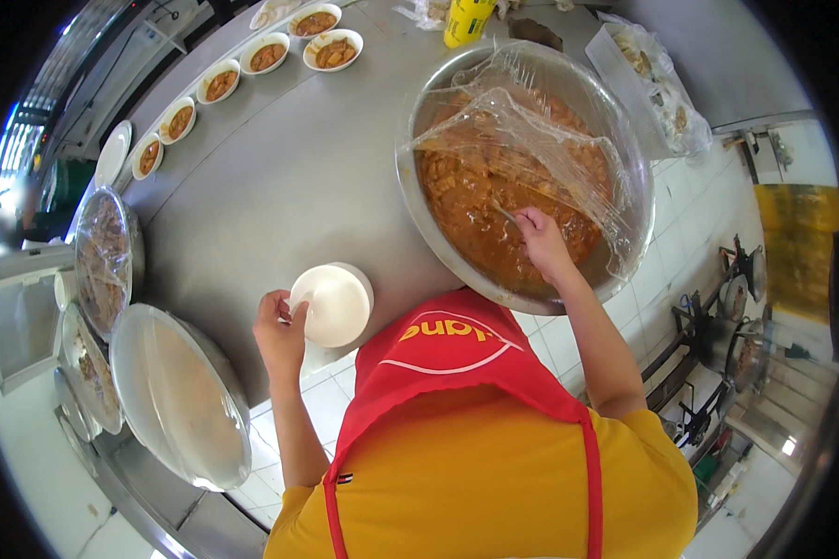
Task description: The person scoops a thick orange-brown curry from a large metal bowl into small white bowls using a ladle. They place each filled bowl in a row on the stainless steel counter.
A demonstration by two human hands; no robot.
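My left hand grips the rim of a white bowl at the table's near edge, thumb over the inside. No food shows in that bowl, which looks like the top of a stack. In my right hand is the handle of a metal spoon or ladle, its head sunk in brown stew. The stew, with chunks in it, lies in a large metal basin. Clear plastic wrap covers the basin's far and right parts and is folded back from the near left.
Several white bowls of stew line the far left of the steel table. Plastic-wrapped basins crowd the left side. A yellow canister and a white crate with bagged items stand beyond the stew basin. Stoves with pots are at right.
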